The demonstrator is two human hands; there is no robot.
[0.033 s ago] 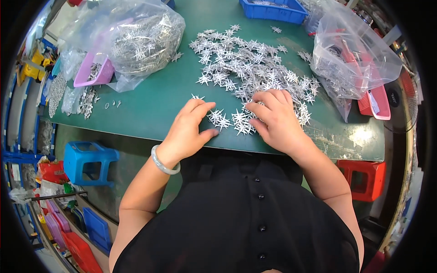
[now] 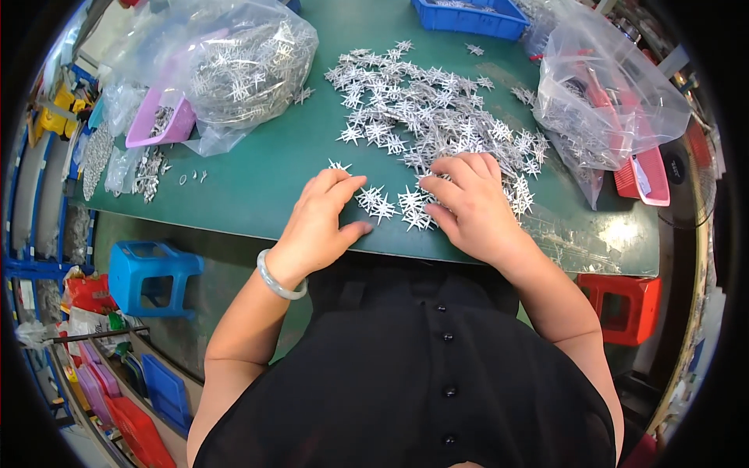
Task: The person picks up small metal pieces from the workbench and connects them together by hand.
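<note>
A heap of silvery star-shaped metal pieces (image 2: pixel 425 101) lies spread on the green table in front of me. Two smaller groups sit at its near side: one cluster of pieces (image 2: pixel 376 203) between my hands and another group (image 2: pixel 413 209) by my right fingertips. My left hand (image 2: pixel 321 222), wearing a pale bangle on the wrist, rests beside the first cluster with its fingers and thumb apart, holding nothing. A single piece (image 2: pixel 339 165) shows just beyond its fingers. My right hand (image 2: pixel 477 207) lies over the heap's near edge, fingers spread and curved; what lies under the palm is hidden.
A clear bag of pieces (image 2: pixel 250 74) and a pink tray (image 2: pixel 189 121) stand at left, near small loose rings. Another clear bag (image 2: pixel 581 117) and a pink basket (image 2: pixel 657 178) are at right. A blue bin (image 2: pixel 472 21) is at the back. Stools stand below the table's edge (image 2: pixel 195 224).
</note>
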